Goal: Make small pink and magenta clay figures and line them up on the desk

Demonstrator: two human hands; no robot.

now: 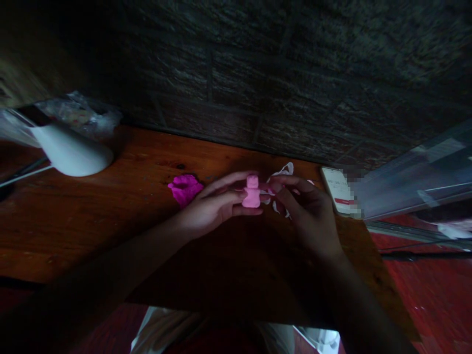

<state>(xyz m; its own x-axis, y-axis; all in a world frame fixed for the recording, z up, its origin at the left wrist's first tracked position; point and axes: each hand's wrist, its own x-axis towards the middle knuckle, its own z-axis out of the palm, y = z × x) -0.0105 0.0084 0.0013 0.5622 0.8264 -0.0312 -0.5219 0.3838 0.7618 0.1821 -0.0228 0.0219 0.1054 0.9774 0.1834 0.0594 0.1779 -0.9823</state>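
A small pink clay figure (252,195), with a squarish head on a wider body, stands upright in my left hand (217,204). The fingers and thumb of that hand hold it from the sides. Just to its right, my right hand (308,206) pinches with thumb and forefinger close to the figure. A tiny pink bit seems to show at those fingertips, but I cannot make out what it is. Crumpled whitish wrapping (285,169) lies behind and under the right fingers. Left of my left hand rests a magenta crumpled piece (185,189).
The wooden table (140,196) runs along a dark brick wall (228,88). A white lamp-like object (73,150) and clear plastic bags (81,113) are at the left. A phone (336,189) lies at the right, beside a translucent panel (413,167).
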